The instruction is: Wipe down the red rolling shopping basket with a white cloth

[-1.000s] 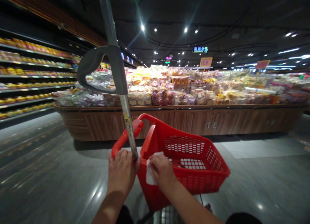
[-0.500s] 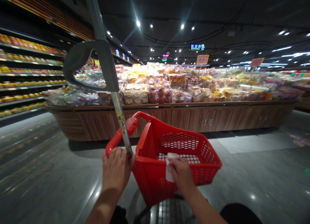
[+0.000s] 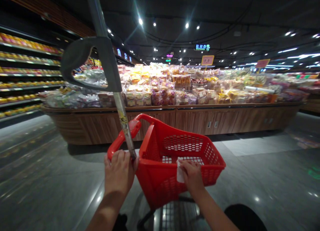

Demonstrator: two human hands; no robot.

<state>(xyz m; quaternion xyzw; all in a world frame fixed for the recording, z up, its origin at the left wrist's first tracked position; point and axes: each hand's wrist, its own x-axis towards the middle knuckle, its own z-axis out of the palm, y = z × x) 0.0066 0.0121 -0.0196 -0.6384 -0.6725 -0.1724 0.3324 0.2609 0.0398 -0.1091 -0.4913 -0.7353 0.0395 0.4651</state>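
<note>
A red plastic shopping cart (image 3: 160,182) stands in front of me, its perforated basket turned to the right. My left hand (image 3: 120,172) is closed around the near end of the cart's red handle (image 3: 117,147), with the thumb by the foot of a metal pole (image 3: 125,126). This pole rises from the cart and carries a grey looped grip (image 3: 108,62). Pinched in my right hand (image 3: 192,174) is a white tissue (image 3: 180,173), pressed on the near rim of the basket. Part of the tissue is hidden under the fingers.
Beyond the cart runs a long wooden display counter (image 3: 155,122) heaped with bagged baked goods (image 3: 160,87). Stocked shelves (image 3: 27,71) line the left side. A price sign (image 3: 207,60) stands above the goods. Shiny grey tiles (image 3: 250,171) make up the floor.
My right hand has slid the tissue slightly right along the basket's near rim. My left hand keeps its hold on the handle. The view has shifted a little.
</note>
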